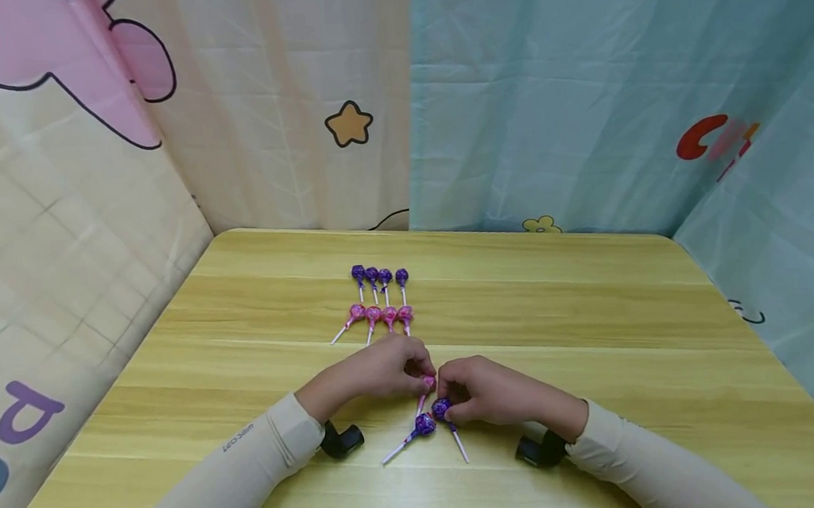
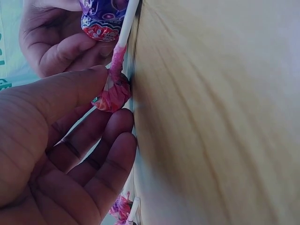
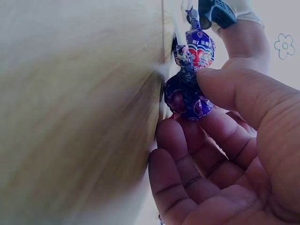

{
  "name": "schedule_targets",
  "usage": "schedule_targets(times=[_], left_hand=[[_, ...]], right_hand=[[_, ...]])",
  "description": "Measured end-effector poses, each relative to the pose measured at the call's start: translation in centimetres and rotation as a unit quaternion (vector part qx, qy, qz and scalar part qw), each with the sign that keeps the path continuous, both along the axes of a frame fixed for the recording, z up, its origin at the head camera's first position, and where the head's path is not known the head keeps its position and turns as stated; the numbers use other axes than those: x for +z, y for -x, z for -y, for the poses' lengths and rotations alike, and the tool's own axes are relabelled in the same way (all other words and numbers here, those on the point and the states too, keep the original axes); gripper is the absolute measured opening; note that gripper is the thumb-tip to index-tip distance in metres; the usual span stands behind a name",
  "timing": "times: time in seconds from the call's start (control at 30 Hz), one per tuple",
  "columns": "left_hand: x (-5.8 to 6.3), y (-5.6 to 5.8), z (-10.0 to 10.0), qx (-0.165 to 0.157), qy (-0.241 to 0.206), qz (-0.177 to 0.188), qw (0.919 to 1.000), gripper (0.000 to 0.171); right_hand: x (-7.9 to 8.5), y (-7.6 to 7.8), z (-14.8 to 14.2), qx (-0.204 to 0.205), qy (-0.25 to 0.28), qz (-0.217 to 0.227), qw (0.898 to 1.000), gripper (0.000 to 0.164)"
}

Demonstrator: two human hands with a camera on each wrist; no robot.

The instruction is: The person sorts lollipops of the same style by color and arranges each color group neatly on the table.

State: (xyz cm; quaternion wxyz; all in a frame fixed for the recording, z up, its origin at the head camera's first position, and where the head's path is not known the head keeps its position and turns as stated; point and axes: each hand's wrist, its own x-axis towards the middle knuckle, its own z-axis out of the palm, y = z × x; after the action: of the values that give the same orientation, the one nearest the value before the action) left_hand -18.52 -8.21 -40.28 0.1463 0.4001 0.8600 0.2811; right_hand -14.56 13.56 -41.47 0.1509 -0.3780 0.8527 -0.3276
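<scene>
My left hand (image 1: 390, 367) pinches a pink lollipop (image 2: 115, 93) by its wrapped head, thumb on one side and fingertips on the other. Close beside it, my right hand (image 1: 486, 391) pinches a purple lollipop (image 3: 187, 96) by the head, its white stick pointing toward me in the head view. Between the hands another purple lollipop (image 1: 424, 424) lies on the table, its stick slanting to the lower left. Beyond the left hand is a row of pink lollipops (image 1: 373, 314), and behind that a row of purple lollipops (image 1: 372, 274). The left hand hides some pink sticks.
The wooden table (image 1: 597, 295) has a light striped grain and rounded far corners. Printed curtains (image 1: 280, 96) hang along its back and sides. A black wrist camera (image 1: 343, 441) sits under the left wrist, another black camera (image 1: 540, 449) under the right.
</scene>
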Motion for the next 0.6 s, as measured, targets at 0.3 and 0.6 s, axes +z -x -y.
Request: schedule_targets(times=[0.3, 0.6], left_hand=[[-0.07, -0.07, -0.05, -0.002, 0.008, -0.01, 0.9999, 0.006], [-0.16, -0.05, -0.1, 0.002, -0.002, -0.001, 1.0, 0.008]], right_hand=[[-0.2, -0.08, -0.05, 0.008, 0.0, 0.0, 1.0, 0.016], [0.06, -0.08, -0.22, 0.005, -0.002, 0.004, 1.0, 0.016]])
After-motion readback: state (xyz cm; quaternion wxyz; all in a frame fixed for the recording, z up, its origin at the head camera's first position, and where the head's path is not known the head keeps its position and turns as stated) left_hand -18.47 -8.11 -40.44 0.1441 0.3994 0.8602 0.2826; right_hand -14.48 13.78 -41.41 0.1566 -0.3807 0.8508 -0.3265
